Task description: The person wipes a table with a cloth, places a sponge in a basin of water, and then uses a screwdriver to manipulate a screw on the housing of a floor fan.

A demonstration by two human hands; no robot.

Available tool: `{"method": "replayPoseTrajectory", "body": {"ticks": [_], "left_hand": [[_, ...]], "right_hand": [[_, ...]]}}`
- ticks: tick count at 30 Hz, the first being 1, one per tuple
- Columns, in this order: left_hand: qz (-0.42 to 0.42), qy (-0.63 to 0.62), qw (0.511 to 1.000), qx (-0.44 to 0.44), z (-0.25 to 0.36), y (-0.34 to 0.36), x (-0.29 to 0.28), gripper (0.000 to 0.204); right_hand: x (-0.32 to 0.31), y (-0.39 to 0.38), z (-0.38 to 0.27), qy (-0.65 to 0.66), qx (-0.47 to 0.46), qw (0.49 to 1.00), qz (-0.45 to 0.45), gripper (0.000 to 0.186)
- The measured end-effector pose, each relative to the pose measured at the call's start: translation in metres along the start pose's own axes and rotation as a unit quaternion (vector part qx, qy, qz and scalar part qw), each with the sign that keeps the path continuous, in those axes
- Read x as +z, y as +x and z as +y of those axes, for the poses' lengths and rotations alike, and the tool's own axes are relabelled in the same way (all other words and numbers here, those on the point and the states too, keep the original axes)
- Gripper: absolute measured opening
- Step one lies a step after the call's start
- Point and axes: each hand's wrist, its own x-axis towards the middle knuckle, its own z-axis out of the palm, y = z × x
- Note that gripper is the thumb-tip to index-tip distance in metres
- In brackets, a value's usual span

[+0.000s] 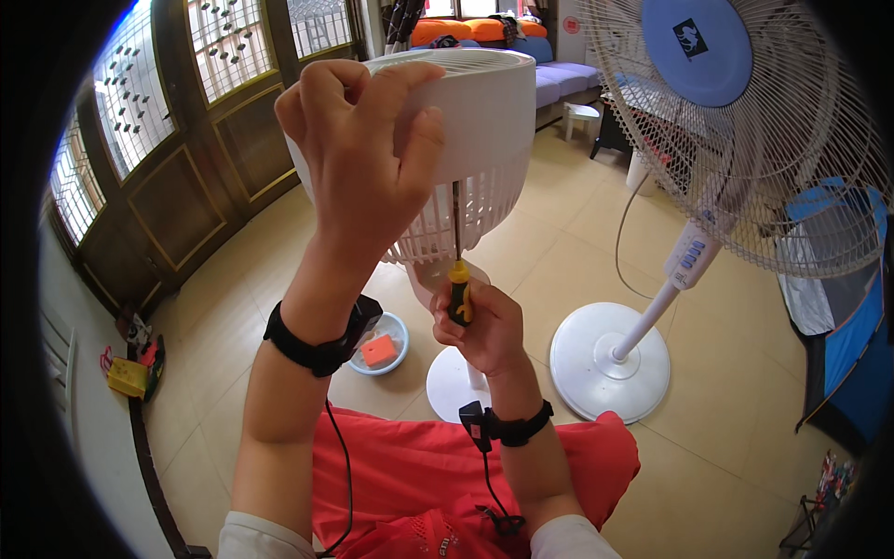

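Observation:
A white fan head (484,121), with a solid upper band and a slatted lower part, stands on a white stand with a round base (447,396). My left hand (358,158) grips the band at its left, fingers curled at the top rim. My right hand (480,326), below the fan head, is closed on a screwdriver (459,289) with a yellow and black handle. Its shaft points upward, with the far end at the lower edge of the band; whether it sits in a screw I cannot tell. Black straps with small boxes and cables are on both wrists.
A pedestal fan (697,261) stands at the right, near a blue tent (838,354). A pale blue basin (377,366) with an orange sponge (379,350) is on the tiled floor. Wooden doors (168,186) line the left; a cushioned bench (559,79) is at the back.

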Motion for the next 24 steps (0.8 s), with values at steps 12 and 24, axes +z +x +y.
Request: {"method": "replayPoseTrajectory", "body": {"ticks": [12,24], "left_hand": [[0.013,-0.014,1.0,0.003,-0.003,0.0,0.003,0.022],[0.01,-0.012,1.0,0.01,-0.003,0.004,0.002,0.022]], "right_hand": [[-0.031,0.017,0.016,0.154,0.05,0.971,-0.173,0.039],[-0.038,0.037,0.012,0.143,0.039,0.966,-0.211,0.04]]}}
